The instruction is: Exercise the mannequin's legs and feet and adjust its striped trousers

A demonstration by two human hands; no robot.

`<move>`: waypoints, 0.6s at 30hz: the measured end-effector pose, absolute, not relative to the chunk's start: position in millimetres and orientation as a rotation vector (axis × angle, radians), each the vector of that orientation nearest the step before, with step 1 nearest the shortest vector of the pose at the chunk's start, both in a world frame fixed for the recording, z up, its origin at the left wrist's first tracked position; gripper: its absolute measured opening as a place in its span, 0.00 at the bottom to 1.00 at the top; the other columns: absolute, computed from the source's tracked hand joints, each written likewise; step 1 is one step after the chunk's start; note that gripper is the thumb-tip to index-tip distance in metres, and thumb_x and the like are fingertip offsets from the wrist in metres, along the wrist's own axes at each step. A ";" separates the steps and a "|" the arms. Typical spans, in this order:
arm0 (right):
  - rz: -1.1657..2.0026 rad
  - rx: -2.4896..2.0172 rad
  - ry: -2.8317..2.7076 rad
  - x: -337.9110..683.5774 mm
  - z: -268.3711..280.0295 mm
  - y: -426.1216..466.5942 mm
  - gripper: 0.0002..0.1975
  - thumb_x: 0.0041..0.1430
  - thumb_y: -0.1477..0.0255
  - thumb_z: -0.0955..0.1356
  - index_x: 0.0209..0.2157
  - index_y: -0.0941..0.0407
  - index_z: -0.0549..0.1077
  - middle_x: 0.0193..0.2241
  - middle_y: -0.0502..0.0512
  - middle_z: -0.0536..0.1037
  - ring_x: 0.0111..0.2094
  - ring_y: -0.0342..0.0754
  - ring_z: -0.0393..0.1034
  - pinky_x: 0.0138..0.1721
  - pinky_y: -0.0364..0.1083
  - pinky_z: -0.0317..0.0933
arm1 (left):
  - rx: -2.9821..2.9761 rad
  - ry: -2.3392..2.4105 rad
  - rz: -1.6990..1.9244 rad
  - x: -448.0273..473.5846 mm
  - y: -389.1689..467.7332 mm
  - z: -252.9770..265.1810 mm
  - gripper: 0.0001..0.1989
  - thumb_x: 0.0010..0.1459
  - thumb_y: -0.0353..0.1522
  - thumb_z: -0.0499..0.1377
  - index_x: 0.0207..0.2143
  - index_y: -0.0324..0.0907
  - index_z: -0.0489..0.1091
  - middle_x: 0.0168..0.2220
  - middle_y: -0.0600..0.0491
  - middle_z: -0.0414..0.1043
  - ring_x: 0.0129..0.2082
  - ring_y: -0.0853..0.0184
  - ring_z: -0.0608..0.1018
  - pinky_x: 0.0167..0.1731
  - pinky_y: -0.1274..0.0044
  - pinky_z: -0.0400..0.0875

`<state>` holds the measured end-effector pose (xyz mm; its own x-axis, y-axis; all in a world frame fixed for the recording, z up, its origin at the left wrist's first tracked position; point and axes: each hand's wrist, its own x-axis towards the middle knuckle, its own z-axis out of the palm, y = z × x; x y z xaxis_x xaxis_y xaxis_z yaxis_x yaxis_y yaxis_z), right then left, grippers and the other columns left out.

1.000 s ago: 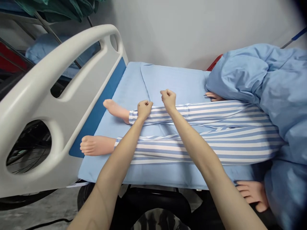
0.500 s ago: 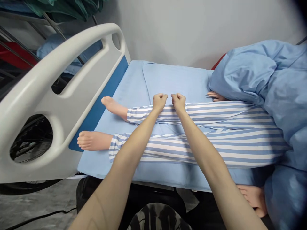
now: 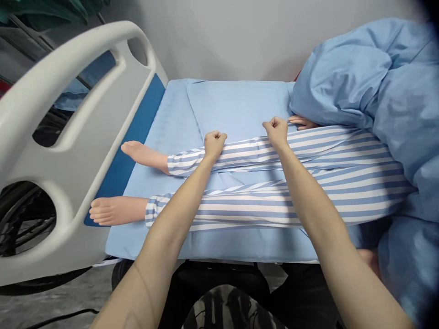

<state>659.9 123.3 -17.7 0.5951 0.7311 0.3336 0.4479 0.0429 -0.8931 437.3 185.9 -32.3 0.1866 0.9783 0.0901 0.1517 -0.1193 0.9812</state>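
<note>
My left hand (image 3: 214, 144) is curled into a fist at the far edge of the striped trousers (image 3: 247, 210), above the shin of the leg farther from me. Farther right, my right hand (image 3: 277, 131) is also closed, over the same leg and close to the manikin's hand (image 3: 302, 122). I see nothing held in either fist, and no cloth stretches between them. Whether they touch the trousers I cannot tell. The manikin's bare feet, a far foot (image 3: 144, 154) and a near foot (image 3: 118, 210), point left on the light blue sheet (image 3: 233, 100).
A white and blue bed end board (image 3: 85, 169) stands at the left. A bunched blue quilt (image 3: 346, 73) covers the manikin's upper part at the right. Behind the bed is a grey wall (image 3: 219, 41). A wheel (image 3: 27, 219) shows through the board's opening.
My two fists, close together before, have moved apart: the left one to the left, the right one to the right. The view has shifted a little. The legs lie as before.
</note>
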 end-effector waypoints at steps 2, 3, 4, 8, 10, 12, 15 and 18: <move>0.274 -1.606 -1.003 660.8 -27.8 118.9 0.19 0.55 0.75 0.66 0.17 0.54 0.53 0.16 0.42 0.51 0.21 0.38 0.48 0.26 0.43 0.47 | 1.433 1.166 1.112 451.9 187.1 -21.5 0.21 0.50 0.26 0.62 0.14 0.41 0.52 0.17 0.59 0.46 0.21 0.74 0.54 0.25 0.77 0.50; 0.258 -1.606 -0.988 660.3 -30.7 117.8 0.19 0.55 0.76 0.66 0.17 0.55 0.53 0.16 0.42 0.51 0.21 0.39 0.47 0.26 0.43 0.47 | 1.406 1.158 1.144 463.0 187.0 -15.1 0.21 0.50 0.27 0.63 0.15 0.41 0.53 0.17 0.59 0.45 0.21 0.74 0.55 0.25 0.77 0.50; 0.244 -1.604 -0.982 659.7 -31.9 117.2 0.19 0.55 0.76 0.66 0.17 0.55 0.53 0.16 0.42 0.51 0.21 0.39 0.47 0.26 0.43 0.46 | 1.390 1.132 1.171 476.0 185.8 -9.0 0.21 0.50 0.27 0.63 0.15 0.41 0.53 0.17 0.59 0.45 0.21 0.74 0.55 0.25 0.77 0.50; 0.243 -1.582 -0.952 658.1 -28.3 116.1 0.19 0.54 0.76 0.66 0.16 0.55 0.54 0.16 0.42 0.51 0.21 0.39 0.47 0.27 0.43 0.47 | 1.475 1.006 1.059 527.4 164.2 -1.1 0.19 0.53 0.29 0.61 0.15 0.41 0.55 0.17 0.58 0.50 0.22 0.72 0.58 0.27 0.77 0.52; 0.279 -1.566 -0.949 657.7 -27.6 115.2 0.18 0.54 0.75 0.66 0.16 0.54 0.54 0.16 0.42 0.51 0.21 0.39 0.48 0.27 0.43 0.49 | 1.575 1.046 0.954 541.6 147.6 -9.1 0.18 0.53 0.29 0.60 0.15 0.41 0.57 0.17 0.58 0.53 0.22 0.71 0.59 0.27 0.76 0.51; 0.309 -1.560 -0.967 658.3 -28.6 114.9 0.18 0.54 0.75 0.66 0.17 0.54 0.54 0.15 0.42 0.52 0.21 0.39 0.49 0.27 0.42 0.50 | 1.665 1.129 0.913 546.5 134.6 -19.1 0.16 0.51 0.30 0.61 0.16 0.42 0.59 0.17 0.57 0.56 0.23 0.69 0.61 0.28 0.76 0.51; 0.311 -1.569 -1.013 667.7 -26.5 117.0 0.18 0.55 0.73 0.67 0.17 0.54 0.55 0.15 0.42 0.53 0.21 0.39 0.51 0.26 0.42 0.51 | 1.734 1.223 0.893 544.1 128.1 -26.0 0.15 0.52 0.33 0.61 0.17 0.43 0.61 0.19 0.57 0.59 0.25 0.68 0.62 0.29 0.76 0.51; 0.215 -1.552 -1.036 695.6 -15.8 119.0 0.18 0.57 0.68 0.67 0.18 0.55 0.57 0.16 0.42 0.54 0.21 0.38 0.53 0.26 0.41 0.54 | 1.752 1.221 0.841 540.5 131.4 -23.0 0.15 0.54 0.34 0.59 0.18 0.43 0.60 0.19 0.57 0.59 0.25 0.69 0.63 0.30 0.76 0.53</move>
